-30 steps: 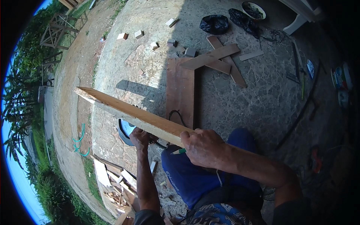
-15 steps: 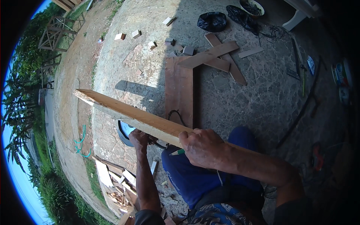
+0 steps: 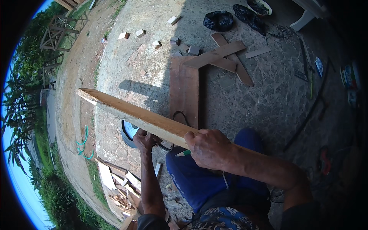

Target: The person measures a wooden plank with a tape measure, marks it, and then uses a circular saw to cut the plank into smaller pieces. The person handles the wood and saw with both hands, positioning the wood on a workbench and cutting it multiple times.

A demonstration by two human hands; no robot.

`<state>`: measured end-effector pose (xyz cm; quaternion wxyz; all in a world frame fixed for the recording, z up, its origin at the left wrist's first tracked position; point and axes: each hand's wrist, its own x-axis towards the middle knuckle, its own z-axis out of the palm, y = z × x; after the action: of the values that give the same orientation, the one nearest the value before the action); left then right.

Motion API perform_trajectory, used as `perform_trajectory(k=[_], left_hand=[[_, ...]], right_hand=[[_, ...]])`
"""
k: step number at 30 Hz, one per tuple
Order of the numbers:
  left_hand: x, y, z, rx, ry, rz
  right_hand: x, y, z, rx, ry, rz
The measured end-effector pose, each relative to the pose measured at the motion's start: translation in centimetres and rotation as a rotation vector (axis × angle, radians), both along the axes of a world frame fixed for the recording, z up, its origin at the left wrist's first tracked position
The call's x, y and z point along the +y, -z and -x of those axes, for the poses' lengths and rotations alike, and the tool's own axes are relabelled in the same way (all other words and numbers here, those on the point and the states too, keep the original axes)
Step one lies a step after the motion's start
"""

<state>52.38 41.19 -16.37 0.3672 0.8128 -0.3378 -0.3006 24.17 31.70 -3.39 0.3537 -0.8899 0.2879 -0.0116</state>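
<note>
A long wooden plank (image 3: 130,111) slants across in front of me, its far end raised to the left. My right hand (image 3: 209,147) is closed round its near end and also holds a green pencil (image 3: 183,153), tip pointing left. Below the plank's lower edge, my left hand (image 3: 143,141) is closed, and what lies in its fingers is hidden. Right beside it shows a round power-tool disc (image 3: 130,131), pale blue in a dark guard, partly covered by the plank. A black cable (image 3: 179,113) loops out near the plank.
Beyond the plank lies a wide brown board (image 3: 184,88), with crossed wooden slats (image 3: 226,55) at its far end. Several wood blocks (image 3: 140,33) dot the concrete. Offcuts (image 3: 122,188) are heaped at lower left. Black plastic bags (image 3: 217,21) sit at the back; a square (image 3: 301,75) lies right.
</note>
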Motion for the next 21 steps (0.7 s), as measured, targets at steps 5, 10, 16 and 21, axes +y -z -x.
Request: perform_trajectory(k=[5,10,16,21], left_hand=[[-0.3,-0.3,0.4,-0.116,0.072,0.060],[-0.1,0.0,0.3,-0.064,0.048,0.040],[0.1,0.1,0.3,0.009,-0.022,0.016],[0.4,-0.3,0.6,-0.057,0.011,0.195]], right_hand=[[0.2,0.0,0.0,0.000,0.009,-0.002],[-0.2,-0.3,0.0,0.009,-0.023,0.028],[-0.4,-0.2,0.0,0.015,-0.045,0.049],[-0.2,0.1,0.1,-0.002,-0.026,0.039]])
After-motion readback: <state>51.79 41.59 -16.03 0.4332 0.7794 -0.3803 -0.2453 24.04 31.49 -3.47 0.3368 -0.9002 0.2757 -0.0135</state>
